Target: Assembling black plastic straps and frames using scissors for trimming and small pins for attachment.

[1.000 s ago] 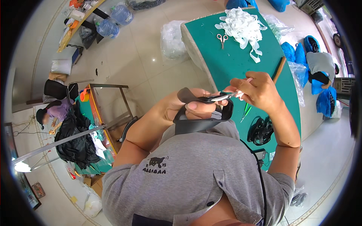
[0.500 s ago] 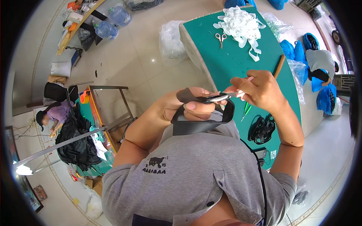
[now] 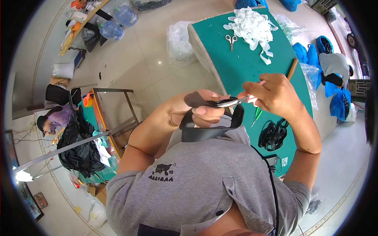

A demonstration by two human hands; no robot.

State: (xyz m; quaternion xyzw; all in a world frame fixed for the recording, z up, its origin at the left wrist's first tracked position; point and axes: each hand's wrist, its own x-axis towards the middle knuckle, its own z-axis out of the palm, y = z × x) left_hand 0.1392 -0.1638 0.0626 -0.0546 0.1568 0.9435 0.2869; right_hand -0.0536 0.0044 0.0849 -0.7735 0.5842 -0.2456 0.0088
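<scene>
In front of my chest, my left hand [image 3: 206,114] pinches a wide black band [image 3: 210,135], which bends round in a loop below the fingers. My right hand [image 3: 273,94] is closed round the pinkish handles of a pair of scissors [image 3: 241,100]. The metal blades point left and lie against the black band, just above my left fingertips. Exactly where the blades meet the material is hard to see, because the dark layers overlap there.
The green table [image 3: 220,51] carries a heap of white strips [image 3: 252,29], other scissors [image 3: 231,42], a green-handled tool [image 3: 257,115], coiled black straps [image 3: 273,135] and a wooden stick [image 3: 292,69]. Co-workers sit at left, by black material [image 3: 78,147], and bend at right among blue bags [image 3: 340,104].
My right hand and forearm have shifted slightly to the right with the scissors. My left hand keeps its pinch on the band, almost in the same place.
</scene>
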